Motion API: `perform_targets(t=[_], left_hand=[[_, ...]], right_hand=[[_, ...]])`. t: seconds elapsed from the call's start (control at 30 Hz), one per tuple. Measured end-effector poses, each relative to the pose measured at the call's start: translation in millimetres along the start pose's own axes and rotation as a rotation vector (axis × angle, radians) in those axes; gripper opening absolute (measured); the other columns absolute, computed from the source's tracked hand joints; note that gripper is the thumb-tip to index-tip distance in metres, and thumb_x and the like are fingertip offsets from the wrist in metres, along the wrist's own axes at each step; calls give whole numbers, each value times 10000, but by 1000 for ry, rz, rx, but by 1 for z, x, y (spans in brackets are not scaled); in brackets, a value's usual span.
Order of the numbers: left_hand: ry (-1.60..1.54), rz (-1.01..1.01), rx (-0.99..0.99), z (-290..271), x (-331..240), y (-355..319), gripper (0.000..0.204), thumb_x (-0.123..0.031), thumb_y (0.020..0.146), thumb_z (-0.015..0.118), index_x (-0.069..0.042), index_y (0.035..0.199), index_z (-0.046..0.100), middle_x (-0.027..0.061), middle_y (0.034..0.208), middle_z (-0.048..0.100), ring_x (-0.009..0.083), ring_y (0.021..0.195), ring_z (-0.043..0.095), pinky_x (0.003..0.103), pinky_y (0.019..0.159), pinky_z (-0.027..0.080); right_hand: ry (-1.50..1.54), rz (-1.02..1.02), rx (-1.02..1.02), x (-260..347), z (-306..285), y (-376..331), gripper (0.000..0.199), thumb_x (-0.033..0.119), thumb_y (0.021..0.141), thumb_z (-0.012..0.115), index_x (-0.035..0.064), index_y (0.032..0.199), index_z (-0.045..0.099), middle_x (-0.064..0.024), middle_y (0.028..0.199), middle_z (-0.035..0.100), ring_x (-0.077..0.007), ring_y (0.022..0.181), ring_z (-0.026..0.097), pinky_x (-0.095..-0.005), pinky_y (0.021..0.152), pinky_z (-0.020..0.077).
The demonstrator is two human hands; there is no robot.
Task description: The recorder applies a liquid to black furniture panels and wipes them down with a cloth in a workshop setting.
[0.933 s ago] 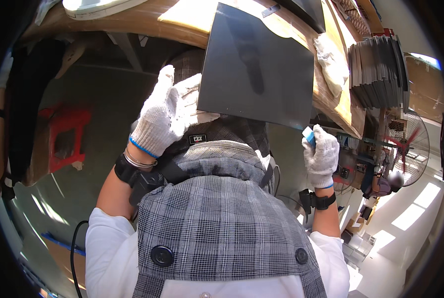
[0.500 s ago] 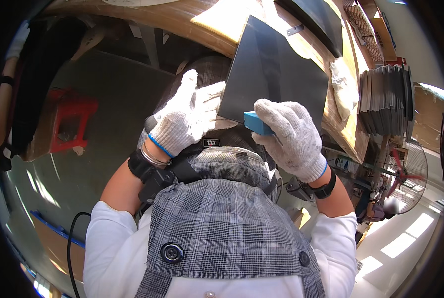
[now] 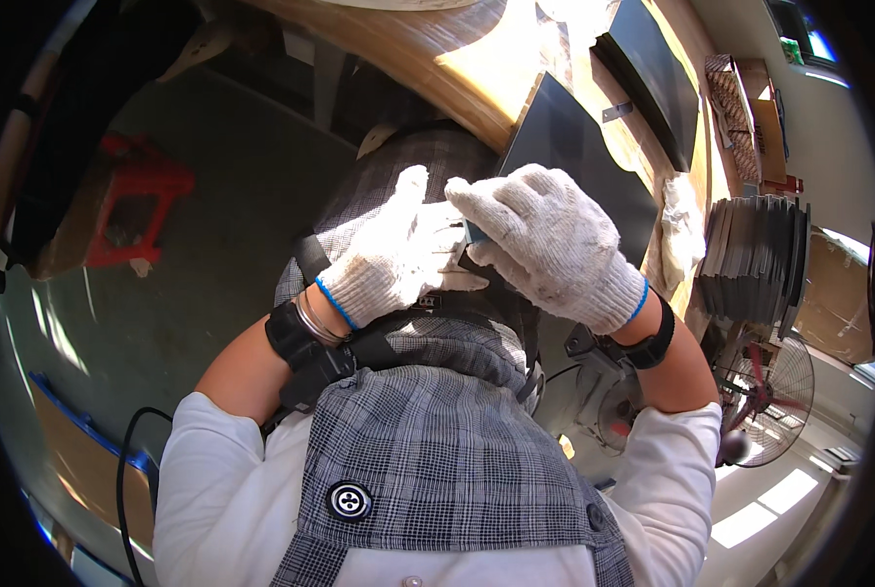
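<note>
While the knit-gloved right hand pinches a blue block mid-frame, the left hand spreads open beside a flat black panel.

The left hand, in a white knit glove, is spread with its thumb up and its fingers at the near left part of a dark panel; whether they grip it is hidden. The gloved right hand is over the panel's near part, its fingers closed around a blue block of which only a sliver shows. The panel leans beside the edge of a wooden table. On the table lie another dark panel, a small dark strip and a white bundle. To the right are a row of thin boards and a fan; to the left, a red stool.
</note>
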State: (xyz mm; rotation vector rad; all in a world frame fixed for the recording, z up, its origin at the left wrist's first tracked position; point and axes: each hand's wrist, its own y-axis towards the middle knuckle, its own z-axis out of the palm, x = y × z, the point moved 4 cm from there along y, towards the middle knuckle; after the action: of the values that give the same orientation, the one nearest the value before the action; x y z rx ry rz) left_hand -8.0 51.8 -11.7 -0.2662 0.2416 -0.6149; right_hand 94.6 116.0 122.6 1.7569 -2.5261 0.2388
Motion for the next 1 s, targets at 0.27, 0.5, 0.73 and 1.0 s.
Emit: perform_targets(t=[0.27, 0.5, 0.73, 1.0], left_hand=[[-36, -23, -100, -23, 5, 2, 721, -594, 1065, 389, 28, 1399, 533, 73, 1111, 671, 175, 999, 643, 464, 1018, 522], [-305, -72, 232, -23, 6, 9, 675, -603, 1054, 414, -10, 1331, 581, 5, 1010, 652, 139, 902, 626, 591, 1026, 479], [-399, -144, 266, -31, 16, 12, 696, -602, 1061, 383, -3, 1367, 558, 94, 1176, 648, 213, 1023, 636, 537, 1056, 483], [-240, -159, 49, -34, 14, 7, 734, -637, 1050, 367, -26, 1418, 541, 80, 1203, 646, 175, 995, 630, 289, 852, 529]], right_hand=[[-219, 66, -201, -79, -14, 21, 481, 257, 926, 712, 143, 1384, 619, -139, 1111, 690, -339, 983, 658, -428, 864, 539], [46, -68, 20, -36, -14, 21, 481, 268, 902, 718, 125, 1349, 615, -78, 1103, 697, -279, 995, 657, -416, 877, 522], [-14, 5, -65, -79, -2, 16, 537, 228, 899, 716, 117, 1407, 584, -104, 1112, 692, -317, 999, 638, -423, 895, 514], [-35, 170, -423, -168, -29, 45, 502, 14, 880, 753, 94, 1359, 627, -120, 1184, 698, -250, 1014, 677, -375, 892, 555]])
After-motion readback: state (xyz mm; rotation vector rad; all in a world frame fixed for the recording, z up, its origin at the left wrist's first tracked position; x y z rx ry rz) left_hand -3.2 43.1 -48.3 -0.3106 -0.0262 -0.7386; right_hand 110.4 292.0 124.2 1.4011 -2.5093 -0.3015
